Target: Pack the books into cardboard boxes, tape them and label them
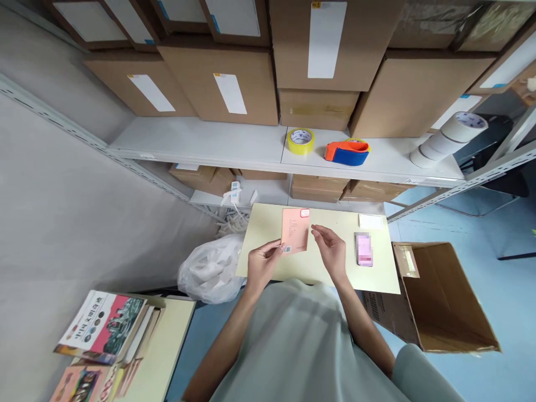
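Currently the left hand (264,263) pinches the near left corner of a thin pink book (295,228) between thumb and fingers, holding it over the middle of a pale yellow bench (263,223). Small lines of print show on the book, with a barcode at its near left and a red-edged sticker at its far right corner. The right hand (315,230) is just beside the book's right edge, holding nothing, its thumb and forefinger curved toward each other with a slight gap. To the right on the bench lie a phone (364,249), blurred out, and a white box (370,221) just beyond it. Past the bench's far edge, a grey shelf (201,139) carries a roll of yellow tape (300,146), an orange and blue tape dispenser (347,154) and, farther right, a leaning column of white rolls (450,139). An open cardboard box (448,301) sits on the floor at right. Left of the bench is a white plastic bag (211,269), and at near left stand stacked books (103,326).
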A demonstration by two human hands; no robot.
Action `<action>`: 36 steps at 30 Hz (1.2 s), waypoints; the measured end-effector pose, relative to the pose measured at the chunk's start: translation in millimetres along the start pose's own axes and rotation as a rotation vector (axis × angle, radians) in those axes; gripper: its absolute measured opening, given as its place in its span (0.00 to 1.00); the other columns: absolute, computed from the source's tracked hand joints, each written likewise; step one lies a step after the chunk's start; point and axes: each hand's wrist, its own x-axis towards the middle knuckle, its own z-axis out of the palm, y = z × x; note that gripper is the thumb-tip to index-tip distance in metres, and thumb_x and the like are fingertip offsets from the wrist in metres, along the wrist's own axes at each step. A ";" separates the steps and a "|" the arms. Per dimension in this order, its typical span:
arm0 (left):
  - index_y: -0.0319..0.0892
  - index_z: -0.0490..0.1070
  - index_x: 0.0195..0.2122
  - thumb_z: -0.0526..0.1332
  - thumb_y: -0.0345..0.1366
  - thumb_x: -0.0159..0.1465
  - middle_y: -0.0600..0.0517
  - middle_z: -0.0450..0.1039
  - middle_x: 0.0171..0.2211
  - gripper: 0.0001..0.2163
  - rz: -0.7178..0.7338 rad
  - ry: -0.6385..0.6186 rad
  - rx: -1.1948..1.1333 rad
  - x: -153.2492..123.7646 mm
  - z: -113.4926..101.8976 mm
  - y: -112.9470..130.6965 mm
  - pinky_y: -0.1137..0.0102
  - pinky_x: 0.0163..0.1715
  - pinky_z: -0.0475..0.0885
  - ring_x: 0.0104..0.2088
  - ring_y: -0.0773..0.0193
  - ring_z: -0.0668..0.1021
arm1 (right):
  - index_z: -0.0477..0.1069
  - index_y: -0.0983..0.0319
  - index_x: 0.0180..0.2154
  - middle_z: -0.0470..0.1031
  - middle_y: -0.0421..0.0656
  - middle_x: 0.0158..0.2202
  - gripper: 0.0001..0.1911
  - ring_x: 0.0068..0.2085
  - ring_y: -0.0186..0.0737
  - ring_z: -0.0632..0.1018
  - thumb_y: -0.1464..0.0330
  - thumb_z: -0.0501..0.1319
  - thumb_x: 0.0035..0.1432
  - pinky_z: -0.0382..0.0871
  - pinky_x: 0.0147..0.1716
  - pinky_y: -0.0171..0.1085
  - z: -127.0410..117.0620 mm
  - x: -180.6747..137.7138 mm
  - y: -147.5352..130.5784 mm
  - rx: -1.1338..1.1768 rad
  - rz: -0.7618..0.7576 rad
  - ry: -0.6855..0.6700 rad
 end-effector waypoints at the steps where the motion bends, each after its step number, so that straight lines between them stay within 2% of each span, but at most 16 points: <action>1: 0.42 0.88 0.47 0.72 0.51 0.64 0.46 0.88 0.45 0.19 0.026 0.020 0.018 -0.5 2.0 -0.7 0.60 0.48 0.86 0.45 0.50 0.89 | 0.84 0.57 0.50 0.86 0.50 0.56 0.25 0.58 0.57 0.85 0.45 0.70 0.63 0.80 0.59 0.52 2.3 -2.0 0.6 -0.005 0.006 -0.018; 5: 0.47 0.87 0.49 0.69 0.47 0.69 0.49 0.87 0.50 0.14 0.197 0.024 0.152 -7.7 16.6 -7.0 0.58 0.52 0.86 0.48 0.49 0.89 | 0.84 0.57 0.52 0.86 0.50 0.56 0.27 0.57 0.59 0.85 0.46 0.71 0.62 0.83 0.56 0.52 19.5 -17.4 2.4 0.028 0.042 -0.159; 10: 0.53 0.87 0.49 0.67 0.42 0.71 0.51 0.87 0.50 0.10 0.384 0.009 0.288 -22.2 35.9 -15.0 0.57 0.56 0.84 0.50 0.51 0.88 | 0.83 0.59 0.51 0.88 0.48 0.49 0.26 0.51 0.55 0.88 0.46 0.69 0.65 0.84 0.50 0.46 29.1 -29.5 2.3 0.037 0.002 -0.165; 13: 0.50 0.87 0.50 0.68 0.44 0.71 0.48 0.87 0.51 0.11 0.321 -0.029 0.198 -21.6 32.8 -13.2 0.59 0.50 0.86 0.50 0.52 0.88 | 0.85 0.60 0.49 0.88 0.47 0.43 0.27 0.44 0.52 0.88 0.44 0.66 0.67 0.84 0.46 0.45 18.9 -22.7 2.1 0.056 -0.013 -0.185; 15: 0.47 0.85 0.51 0.68 0.47 0.71 0.46 0.86 0.52 0.14 0.220 0.040 0.129 -14.5 22.0 -9.4 0.64 0.43 0.85 0.49 0.54 0.88 | 0.85 0.60 0.48 0.88 0.47 0.42 0.28 0.42 0.52 0.88 0.43 0.68 0.65 0.85 0.45 0.46 10.6 -15.7 1.6 0.108 0.005 -0.194; 17: 0.45 0.83 0.54 0.70 0.50 0.68 0.43 0.85 0.55 0.19 0.124 0.129 0.062 -4.1 6.6 -5.3 0.66 0.40 0.83 0.50 0.54 0.86 | 0.86 0.60 0.48 0.88 0.47 0.43 0.29 0.42 0.53 0.88 0.43 0.71 0.61 0.85 0.44 0.48 4.4 -10.0 0.4 0.170 0.047 -0.225; 18: 0.44 0.82 0.56 0.72 0.51 0.65 0.42 0.84 0.55 0.23 0.076 0.134 0.018 1.1 -1.5 -3.7 0.67 0.39 0.82 0.49 0.54 0.86 | 0.86 0.60 0.48 0.88 0.47 0.43 0.29 0.41 0.53 0.87 0.43 0.72 0.60 0.86 0.43 0.48 2.5 -7.9 -0.4 0.195 0.069 -0.250; 21: 0.41 0.82 0.56 0.78 0.52 0.56 0.43 0.86 0.44 0.30 -0.083 0.017 -0.127 11.5 -21.2 -1.7 0.70 0.31 0.76 0.39 0.57 0.84 | 0.86 0.60 0.47 0.88 0.46 0.43 0.28 0.39 0.50 0.86 0.44 0.73 0.58 0.85 0.40 0.48 1.3 -4.2 -2.5 0.229 0.098 -0.314; 24: 0.40 0.84 0.50 0.79 0.51 0.52 0.46 0.84 0.35 0.28 -0.163 -0.021 -0.201 11.7 -29.3 -3.4 0.73 0.24 0.66 0.31 0.64 0.79 | 0.85 0.60 0.45 0.87 0.46 0.39 0.27 0.35 0.46 0.84 0.44 0.73 0.59 0.83 0.37 0.44 3.8 -1.6 -1.9 0.218 0.088 -0.351; 27: 0.40 0.84 0.50 0.79 0.50 0.53 0.46 0.83 0.36 0.27 -0.156 -0.009 -0.192 6.9 -30.2 -6.0 0.73 0.24 0.65 0.31 0.64 0.78 | 0.83 0.60 0.46 0.86 0.43 0.34 0.27 0.31 0.42 0.82 0.45 0.72 0.60 0.80 0.34 0.41 5.0 1.8 1.9 0.187 0.076 -0.375; 31: 0.42 0.83 0.53 0.76 0.49 0.58 0.47 0.83 0.39 0.25 -0.082 -0.053 -0.105 3.6 -30.4 -7.0 0.71 0.30 0.71 0.35 0.62 0.80 | 0.77 0.59 0.49 0.83 0.40 0.29 0.27 0.29 0.41 0.81 0.45 0.71 0.62 0.77 0.32 0.39 2.4 5.4 5.4 0.137 0.035 -0.368; 33: 0.43 0.83 0.50 0.74 0.49 0.61 0.48 0.82 0.40 0.20 -0.010 -0.080 -0.060 3.8 -30.3 -5.0 0.70 0.35 0.75 0.37 0.61 0.80 | 0.76 0.59 0.48 0.85 0.42 0.31 0.24 0.31 0.43 0.83 0.46 0.70 0.65 0.78 0.36 0.40 0.1 6.2 3.8 0.094 -0.006 -0.383; 36: 0.43 0.81 0.42 0.72 0.46 0.64 0.50 0.80 0.38 0.12 0.110 -0.092 0.002 4.9 -28.6 1.4 0.69 0.40 0.77 0.37 0.62 0.80 | 0.78 0.57 0.47 0.88 0.47 0.42 0.19 0.43 0.48 0.88 0.50 0.68 0.68 0.81 0.48 0.44 -4.6 6.3 -3.0 0.037 -0.075 -0.395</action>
